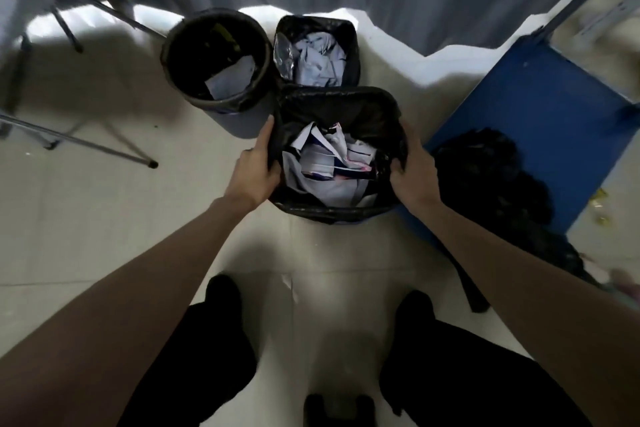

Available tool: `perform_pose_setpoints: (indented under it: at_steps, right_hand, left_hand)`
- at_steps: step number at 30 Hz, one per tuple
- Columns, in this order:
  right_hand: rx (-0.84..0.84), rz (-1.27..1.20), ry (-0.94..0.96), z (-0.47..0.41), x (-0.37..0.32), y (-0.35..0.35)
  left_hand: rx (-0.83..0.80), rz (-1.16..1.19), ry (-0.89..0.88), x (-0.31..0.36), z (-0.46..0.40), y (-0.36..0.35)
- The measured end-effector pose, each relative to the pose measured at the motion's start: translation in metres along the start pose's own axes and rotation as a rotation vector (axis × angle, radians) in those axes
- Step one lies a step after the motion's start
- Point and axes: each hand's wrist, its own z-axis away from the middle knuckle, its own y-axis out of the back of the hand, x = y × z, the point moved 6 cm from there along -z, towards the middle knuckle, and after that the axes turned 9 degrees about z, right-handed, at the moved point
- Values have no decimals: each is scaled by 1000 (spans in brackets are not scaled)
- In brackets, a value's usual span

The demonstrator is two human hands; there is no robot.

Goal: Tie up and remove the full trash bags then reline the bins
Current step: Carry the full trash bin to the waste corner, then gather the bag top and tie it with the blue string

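Altogether three lined bins (337,149), two gripping hands (258,170).

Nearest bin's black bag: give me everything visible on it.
The black bag is thin, glossy, crinkled plastic lining the nearest bin, its edge folded over the rim all round. It is open, not tied, and filled near the top with crumpled paper, white and printed. The left hand grips its left edge and the right hand grips its right edge. It sits on the pale floor, in front of two other lined bins and beside a blue shelf.
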Motion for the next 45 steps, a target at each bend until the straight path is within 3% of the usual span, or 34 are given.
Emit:
perform_pose_setpoints:
  at_steps: [8, 20, 38, 42, 45]
  right_hand:
    - [115, -115, 112, -44, 53, -87]
    - [226, -125, 111, -75, 76, -111]
    - [133, -158, 39, -1, 85, -127]
    - [32, -335, 5, 0, 91, -120]
    - [-42, -486, -128, 8, 106, -117]
  left_hand:
    - [114, 54, -103, -84, -48, -70]
    - [145, 35, -175, -97, -84, -89]
    - [130, 33, -98, -108, -10, -96]
    - [27, 83, 23, -114, 5, -96]
    - [86, 22, 77, -114, 12, -88]
